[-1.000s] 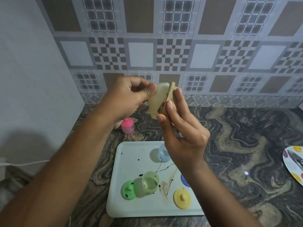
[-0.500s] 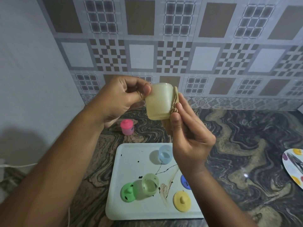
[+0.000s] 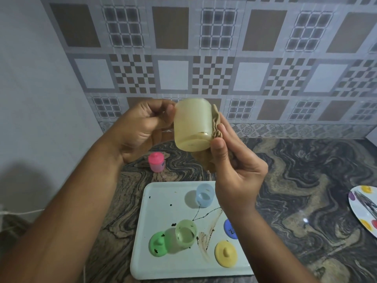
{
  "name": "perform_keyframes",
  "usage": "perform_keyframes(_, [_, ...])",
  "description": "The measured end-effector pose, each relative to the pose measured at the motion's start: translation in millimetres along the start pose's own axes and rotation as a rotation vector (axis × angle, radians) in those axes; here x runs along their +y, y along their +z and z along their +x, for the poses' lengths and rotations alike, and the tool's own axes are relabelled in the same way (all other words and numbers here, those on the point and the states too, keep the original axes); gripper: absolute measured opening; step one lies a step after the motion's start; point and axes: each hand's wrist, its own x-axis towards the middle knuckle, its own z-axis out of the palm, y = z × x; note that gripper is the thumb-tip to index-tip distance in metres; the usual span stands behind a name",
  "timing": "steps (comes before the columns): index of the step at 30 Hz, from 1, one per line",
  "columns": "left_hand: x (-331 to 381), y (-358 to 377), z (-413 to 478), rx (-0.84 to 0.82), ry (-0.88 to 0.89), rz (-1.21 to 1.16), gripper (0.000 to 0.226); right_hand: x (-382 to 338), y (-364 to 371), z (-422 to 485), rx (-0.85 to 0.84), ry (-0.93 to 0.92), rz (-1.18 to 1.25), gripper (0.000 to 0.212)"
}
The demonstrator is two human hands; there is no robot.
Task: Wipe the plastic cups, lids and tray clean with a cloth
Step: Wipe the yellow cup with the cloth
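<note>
Yellow cup (image 3: 191, 123), near upright, cloth (image 3: 215, 117) against side

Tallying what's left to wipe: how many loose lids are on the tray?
3: green lid front left, yellow lid front right, blue lid half behind the right forearm, which may hide more.

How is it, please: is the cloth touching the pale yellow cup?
Touching. The head view shows the cloth bunched against the side of the pale yellow cup, pressed there by the right hand.
</note>
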Motion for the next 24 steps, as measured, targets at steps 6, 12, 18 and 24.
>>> perform_keyframes(6, [2.1,0.7,-0.2,0.02,0.03,0.085,0.013,-1.7,1.3,-1.6,-0.087,-0.061,-0.043,0.045])
perform_keyframes(12, [-0.9,-1.0,-0.4,0.103,0.034,0.147,0.02,-2.2,1.5,2.6,-0.017,0.006,-0.038,0.036])
perform_keyframes(18, [-1.1,3.6,-1.5,0.152,0.063,0.216,0.014,-1.2,-0.1,2.6,-0.103,-0.083,-0.124,0.038])
perform_keyframes(24, [1.6,5.5,-3.7,0.146,0.021,0.175,0.021,-5.2,0.2,6.9,0.048,0.028,-0.012,0.036])
